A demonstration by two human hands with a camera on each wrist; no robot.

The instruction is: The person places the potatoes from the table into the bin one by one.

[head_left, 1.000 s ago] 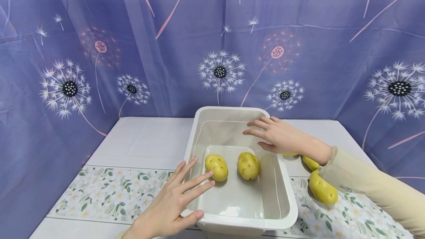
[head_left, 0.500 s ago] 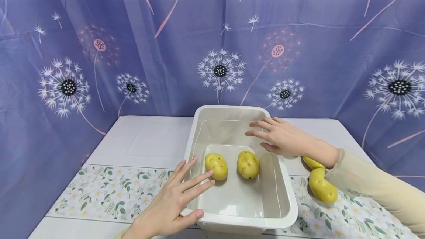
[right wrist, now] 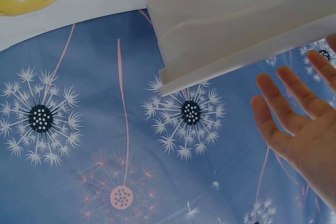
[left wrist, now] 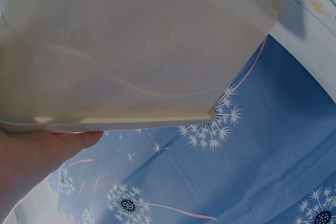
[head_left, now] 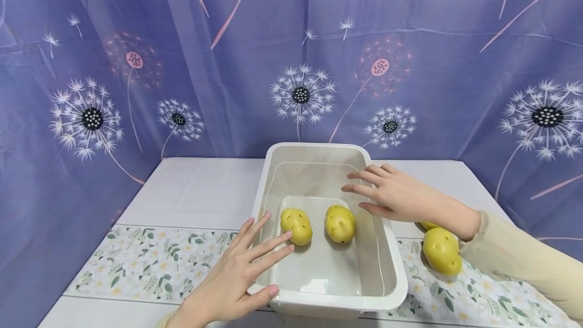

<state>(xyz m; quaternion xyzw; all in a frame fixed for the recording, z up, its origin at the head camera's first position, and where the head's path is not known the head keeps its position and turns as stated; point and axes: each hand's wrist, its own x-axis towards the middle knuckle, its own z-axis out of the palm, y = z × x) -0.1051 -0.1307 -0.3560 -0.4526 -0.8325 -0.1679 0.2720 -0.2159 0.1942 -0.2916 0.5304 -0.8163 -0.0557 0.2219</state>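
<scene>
Two yellow potatoes, one at left (head_left: 296, 227) and one at right (head_left: 340, 223), lie apart on the floor of a pale grey bin (head_left: 319, 280). My left hand (head_left: 232, 272) rests with spread, straight fingers over the bin's near left rim, fingertips close to the left potato; whether they touch it I cannot tell. Above the bin's right rim my right hand (head_left: 396, 191) hovers with relaxed fingers and holds nothing. In the right wrist view that hand (right wrist: 304, 124) shows an open palm beside the bin's rim (right wrist: 236, 61).
Right of the bin, a yellow potato (head_left: 442, 251) lies on the table, with another (head_left: 430, 225) partly hidden behind it by my right forearm. A floral strip (head_left: 155, 262) crosses the white table. A purple dandelion-print curtain (head_left: 237, 65) hangs behind.
My right hand has moved a little to the right, over the bin's rim, its forearm covering more of the potatoes beside the bin. The left hand and the two potatoes inside stay in place.
</scene>
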